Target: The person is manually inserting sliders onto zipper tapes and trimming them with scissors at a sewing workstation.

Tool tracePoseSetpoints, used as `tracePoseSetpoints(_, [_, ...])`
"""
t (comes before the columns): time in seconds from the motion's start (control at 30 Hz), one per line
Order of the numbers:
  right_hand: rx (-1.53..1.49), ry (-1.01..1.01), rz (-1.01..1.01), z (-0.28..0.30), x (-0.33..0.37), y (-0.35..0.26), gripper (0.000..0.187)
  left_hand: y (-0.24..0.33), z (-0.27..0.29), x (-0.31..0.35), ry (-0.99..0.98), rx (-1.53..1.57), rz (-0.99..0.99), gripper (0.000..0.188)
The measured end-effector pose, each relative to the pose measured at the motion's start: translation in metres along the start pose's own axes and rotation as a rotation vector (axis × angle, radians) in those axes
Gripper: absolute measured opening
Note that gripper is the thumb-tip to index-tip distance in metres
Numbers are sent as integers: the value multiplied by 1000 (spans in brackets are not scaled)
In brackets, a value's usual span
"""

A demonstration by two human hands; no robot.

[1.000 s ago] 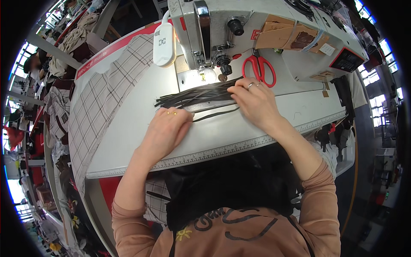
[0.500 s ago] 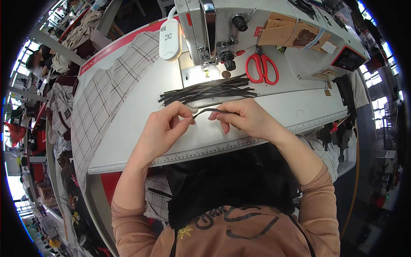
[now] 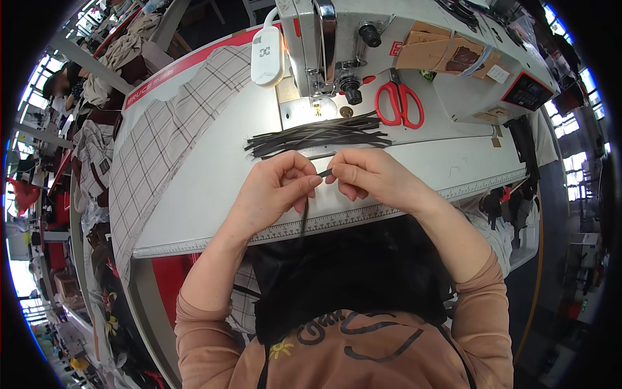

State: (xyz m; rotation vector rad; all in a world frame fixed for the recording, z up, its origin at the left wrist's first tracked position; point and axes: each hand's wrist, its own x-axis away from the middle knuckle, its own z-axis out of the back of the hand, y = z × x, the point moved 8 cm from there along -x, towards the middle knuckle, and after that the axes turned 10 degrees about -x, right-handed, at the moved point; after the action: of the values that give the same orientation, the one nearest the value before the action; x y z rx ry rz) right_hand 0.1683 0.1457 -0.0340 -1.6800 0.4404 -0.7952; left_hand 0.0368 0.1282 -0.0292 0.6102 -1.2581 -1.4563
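A narrow dark fabric strip [image 3: 326, 173] is pinched between my two hands, close together above the white table near its front edge. My left hand [image 3: 289, 185] grips one part, and a loose tail of the strip dangles below those fingers, over the ruler edge. Thumb and fingertips of my right hand [image 3: 358, 174] close on the other part; its end is hidden in the fingers. Just beyond my hands lies a bundle of similar dark strips [image 3: 317, 136], in front of the sewing machine [image 3: 337, 52] with its lit needle area.
Red-handled scissors [image 3: 400, 107] lie right of the needle. Plaid fabric [image 3: 175, 123] drapes over the table's left side. A ruler tape [image 3: 324, 222] runs along the front edge. Cardboard [image 3: 447, 48] is tied to the machine. A bin of cloth scraps [image 3: 512, 220] stands at right.
My left hand has moved right, up to my right hand. The span of strip between them has shortened, and a tail now hangs below the left fingers.
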Motion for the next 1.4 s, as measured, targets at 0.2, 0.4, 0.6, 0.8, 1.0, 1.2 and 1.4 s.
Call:
tracePoseSetpoints(0.2, [-102, 11, 16, -1, -1, 6, 20, -13, -6, -2, -60, 403, -52, 12])
tracePoseSetpoints(0.4, [-58, -39, 190, -8, -4, -4, 19, -18, -11, -5, -70, 622, -113, 16])
tracePoseSetpoints(0.6, [-282, -138, 105, -20, -7, 6, 22, -2, -11, -4, -21, 624, -267, 20])
tracePoseSetpoints(0.8, [-371, -148, 119, -25, -8, 3, 21, -3, -18, -7, -47, 849, -274, 21])
tracePoseSetpoints(1.0, [-348, -11, 150, -13, -12, 1, 20, -27, -17, 2, 149, 609, -128, 23])
tracePoseSetpoints(1.2, [-261, 25, 67, -15, -11, 4, 19, -22, -10, 4, 305, 507, -116, 22])
tracePoseSetpoints(1.4, [-269, 93, 67, -11, -13, 11, 20, -20, -13, 7, 341, 552, -131, 24])
